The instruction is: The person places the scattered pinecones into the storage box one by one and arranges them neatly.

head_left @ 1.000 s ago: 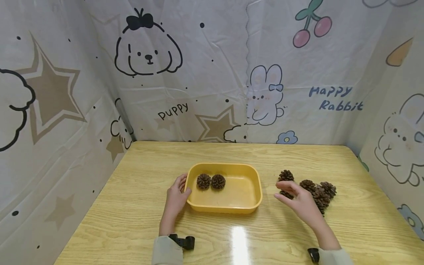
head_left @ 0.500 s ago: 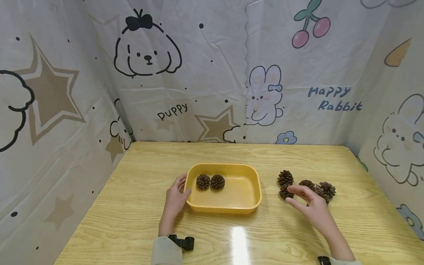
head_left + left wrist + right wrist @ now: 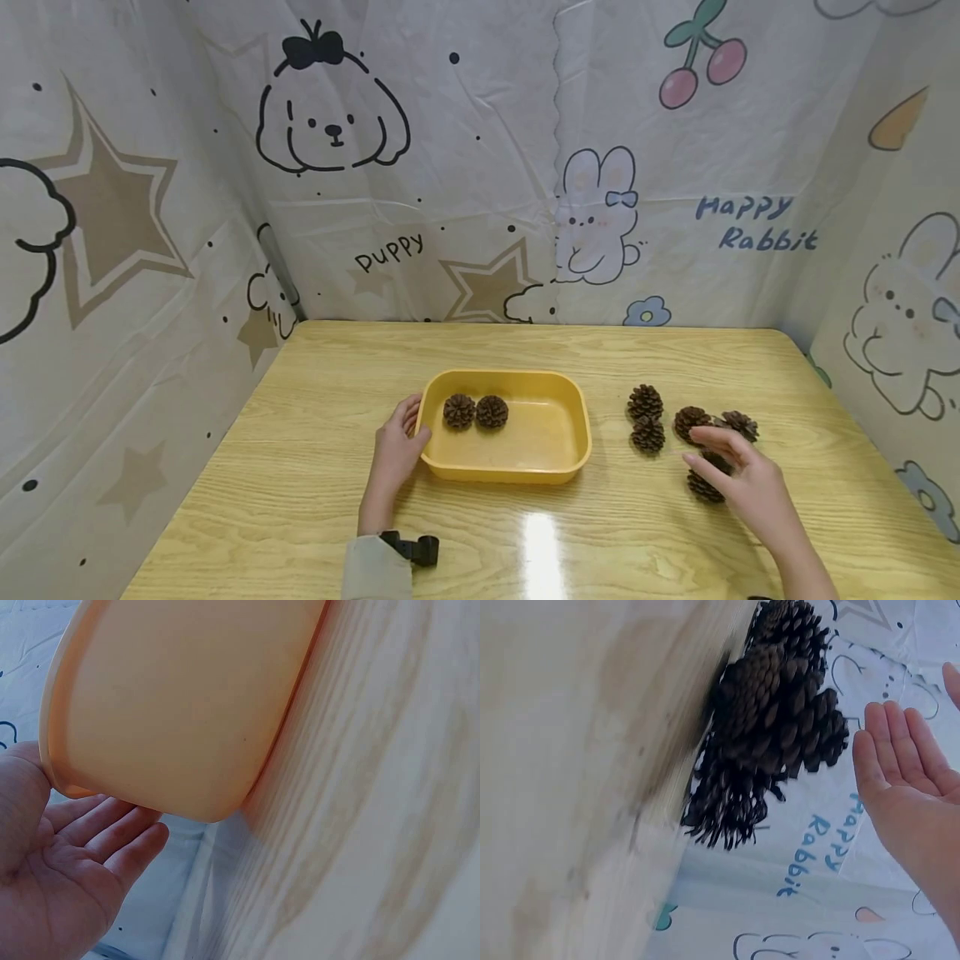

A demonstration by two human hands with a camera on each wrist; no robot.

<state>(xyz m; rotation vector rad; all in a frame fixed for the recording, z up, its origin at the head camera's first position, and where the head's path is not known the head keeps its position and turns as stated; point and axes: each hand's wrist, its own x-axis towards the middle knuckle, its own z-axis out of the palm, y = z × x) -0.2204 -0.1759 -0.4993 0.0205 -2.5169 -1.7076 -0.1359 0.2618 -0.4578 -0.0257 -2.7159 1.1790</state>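
On the left, my left hand (image 3: pixel 398 447) holds the end of a yellow plastic tray (image 3: pixel 504 475), thumb at the rim and fingers along the outer wall. The left wrist view shows that hand (image 3: pixel 82 855) against the tray's side (image 3: pixel 187 712). Two brown pine cones lie in the tray, a left one (image 3: pixel 459 412) and a right one (image 3: pixel 492 412). To the right, my right hand (image 3: pixel 757 483) hovers with fingers spread over a near pine cone (image 3: pixel 703 486), partly covering it. In the right wrist view this hand (image 3: pixel 911 769) stands apart from the clustered cones (image 3: pixel 780 712), holding nothing.
Between tray and right hand, two more pine cones sit one behind the other, a far one (image 3: pixel 645 402) and a near one (image 3: pixel 647 435). Others lie behind my right fingers, including a cone (image 3: pixel 692 422) and another (image 3: pixel 741 424). A printed curtain (image 3: pixel 480 192) surrounds the wooden table (image 3: pixel 330 375).
My right hand has moved rightward and slightly nearer, from beside the two paired cones to above the cluster, uncovering the pair. The left hand and the tray stay in place.
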